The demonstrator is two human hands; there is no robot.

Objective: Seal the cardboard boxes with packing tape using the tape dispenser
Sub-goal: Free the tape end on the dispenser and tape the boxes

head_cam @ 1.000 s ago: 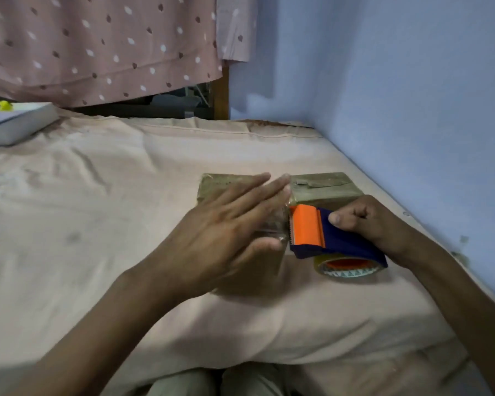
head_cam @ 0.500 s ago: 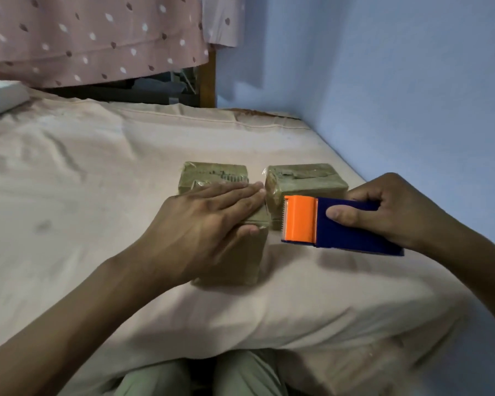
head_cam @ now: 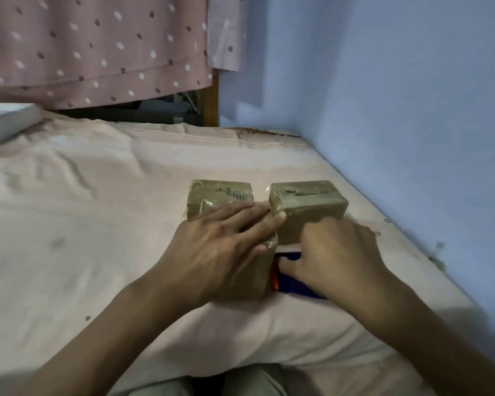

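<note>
Two cardboard boxes sit side by side on the bed point(head_cam: 97, 195), a little right of the middle of the frame. They are close together with a small gap between them. The left box point(head_cam: 220, 192) is wrapped in shiny clear tape on top, and some dark print shows near its far edge. The right box point(head_cam: 306, 200) also has tape over its top, and the tape looks wrinkled along the middle.

Two hands are in view. The left hand point(head_cam: 220, 250) lies flat on top of the left box, with its fingers straight and pressing down. Its fingertips reach the gap between the two boxes. The thumb rests against the near right corner of that box.

The right hand point(head_cam: 337, 252) is just to the right, low beside the left box and in front of the right box. Its fingers are curled around one tape dispenser point(head_cam: 292, 278). The dispenser is dark blue with a bit of orange showing at its left end. It sits right up against the side of the left box, and most of it is hidden under the hand.

One white box point(head_cam: 9, 121) lies at the far left edge of the bed. A pink curtain point(head_cam: 97, 47) with dots hangs in the upper left of the frame. A blue wall point(head_cam: 397, 95) fills the right side.
</note>
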